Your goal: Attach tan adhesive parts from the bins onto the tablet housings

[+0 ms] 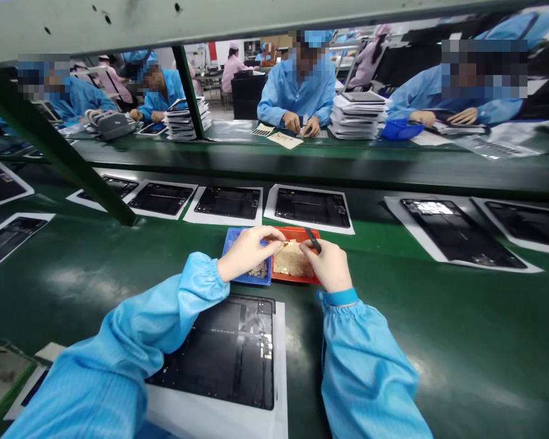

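My left hand reaches over a small blue tray and pinches the edge of a tan sheet of small parts. That sheet lies in a red tray beside the blue one. My right hand rests on the sheet's right side and grips dark tweezers, tips pointing away from me. Close to me, under my left forearm, lies a black tablet back panel on a white sheet.
A green conveyor belt carries several black panels on white sheets, such as the one straight ahead. A dark green frame post slants across the left. Across the line, people in blue coats work beside stacks of trays.
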Tool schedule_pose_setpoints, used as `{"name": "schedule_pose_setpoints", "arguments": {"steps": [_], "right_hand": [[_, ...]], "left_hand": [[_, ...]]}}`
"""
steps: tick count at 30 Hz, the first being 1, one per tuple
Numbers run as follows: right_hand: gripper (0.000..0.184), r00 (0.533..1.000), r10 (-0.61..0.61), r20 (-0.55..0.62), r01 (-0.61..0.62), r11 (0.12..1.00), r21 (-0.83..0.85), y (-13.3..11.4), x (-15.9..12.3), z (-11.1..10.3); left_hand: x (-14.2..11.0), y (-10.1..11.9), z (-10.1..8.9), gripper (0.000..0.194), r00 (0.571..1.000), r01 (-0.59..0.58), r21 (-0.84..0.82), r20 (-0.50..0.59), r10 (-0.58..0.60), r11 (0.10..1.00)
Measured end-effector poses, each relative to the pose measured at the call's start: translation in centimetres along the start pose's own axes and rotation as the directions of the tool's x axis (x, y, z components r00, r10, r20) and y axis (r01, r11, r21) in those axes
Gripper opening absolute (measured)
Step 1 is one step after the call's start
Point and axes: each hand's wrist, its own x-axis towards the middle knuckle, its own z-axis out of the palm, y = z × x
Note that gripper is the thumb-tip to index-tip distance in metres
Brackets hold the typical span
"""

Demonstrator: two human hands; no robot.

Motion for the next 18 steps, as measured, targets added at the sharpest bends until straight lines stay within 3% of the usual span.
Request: {"name": "schedule_pose_setpoints", "arguments": {"steps": [8,12,18], "right_hand": [[0.031,0.962,-0.081,0.261,0.053,0.993,0.11,-3.2,-1.9,-1.0],[0.03,0.962,-0.116,0.246,0.082,0.986,0.144,-3.5,-2.2,-1.0],[0.028,0.969,-0.165,0.183,0.14,0.98,0.144,-3.4,-2.2,-0.7]], "left_hand": [[0.0,-0.1,0.8,0.009,1.0,0.0,-0.168,0.021,0.004,0.986],[-0.1,0.6,0.5,0.008,0.998,-0.061,-0.025,0.008,0.062,0.998],[-0.3,0.9,0.1,0.008,0.943,-0.299,0.293,-0.053,0.327,0.908]]}}
